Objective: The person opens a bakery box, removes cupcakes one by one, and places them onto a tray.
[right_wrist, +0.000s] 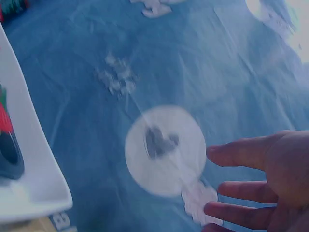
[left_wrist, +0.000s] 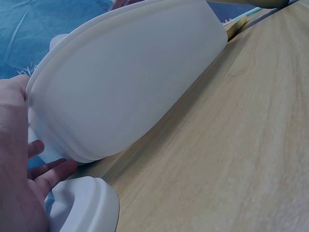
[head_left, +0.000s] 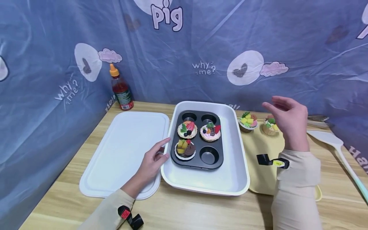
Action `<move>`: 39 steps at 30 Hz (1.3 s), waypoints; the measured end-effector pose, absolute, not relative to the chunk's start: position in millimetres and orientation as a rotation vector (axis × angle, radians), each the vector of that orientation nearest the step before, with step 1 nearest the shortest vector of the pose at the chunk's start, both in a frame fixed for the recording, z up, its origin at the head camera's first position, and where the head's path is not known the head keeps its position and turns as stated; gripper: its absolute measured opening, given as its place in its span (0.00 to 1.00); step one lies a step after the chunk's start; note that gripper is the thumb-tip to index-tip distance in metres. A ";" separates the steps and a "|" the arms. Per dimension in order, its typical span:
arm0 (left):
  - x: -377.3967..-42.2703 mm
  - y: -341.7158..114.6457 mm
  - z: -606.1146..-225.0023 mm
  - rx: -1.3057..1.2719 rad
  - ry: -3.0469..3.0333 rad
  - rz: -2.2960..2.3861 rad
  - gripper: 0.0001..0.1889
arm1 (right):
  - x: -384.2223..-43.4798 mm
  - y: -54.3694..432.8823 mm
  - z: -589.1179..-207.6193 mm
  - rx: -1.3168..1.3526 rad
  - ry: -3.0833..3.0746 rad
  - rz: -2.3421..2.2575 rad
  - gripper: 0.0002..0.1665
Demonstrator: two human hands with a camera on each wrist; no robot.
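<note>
In the head view my left hand (head_left: 152, 159) holds the left edge of a deep white tray (head_left: 233, 172), its thumb at the rim. The left wrist view has the fingers low against the tray's outer wall. Inside the tray sits a dark muffin tin (head_left: 198, 161) bearing a berry tart (head_left: 187, 129), a tart with a strawberry and chocolate piece (head_left: 210, 131), and a chocolate fruit tart (head_left: 185, 149). My right hand (head_left: 291, 119) hovers over the yellow tray (head_left: 267, 179) with its fingers loosely bent and nothing between them. A fruit cupcake (head_left: 248, 122) and another cupcake (head_left: 270, 126) stand below it.
A white lid-like board (head_left: 123, 153) lies left of the white tray, partly under my left forearm. A sauce bottle (head_left: 122, 91) stands at the back left. To the right lies a long-handled spatula (head_left: 342, 150). Patterned blue cloth (head_left: 184, 48) hangs behind the wooden table.
</note>
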State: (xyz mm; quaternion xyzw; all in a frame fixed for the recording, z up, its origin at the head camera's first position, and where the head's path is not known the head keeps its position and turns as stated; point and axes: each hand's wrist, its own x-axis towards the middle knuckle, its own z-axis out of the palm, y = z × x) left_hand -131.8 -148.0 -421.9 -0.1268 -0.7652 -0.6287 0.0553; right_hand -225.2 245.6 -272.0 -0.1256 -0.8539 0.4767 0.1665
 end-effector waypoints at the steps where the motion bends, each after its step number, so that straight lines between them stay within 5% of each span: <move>1: -131.9 -148.0 -421.9 -0.382 -2.322 -1.913 0.29 | -223.3 241.0 -271.0 -0.290 -2.459 1.341 0.36; 10: -131.7 -148.2 -422.2 -0.361 -2.323 -1.935 0.30 | -206.0 192.2 -262.5 0.163 -2.665 1.274 0.34; 29: -133.0 -148.8 -420.4 -0.378 -2.331 -1.910 0.30 | -208.2 113.2 -291.2 0.523 -2.783 1.509 0.40; 39: -132.4 -148.2 -422.3 -0.372 -2.317 -1.924 0.29 | -210.6 101.9 -303.4 0.505 -2.856 1.430 0.39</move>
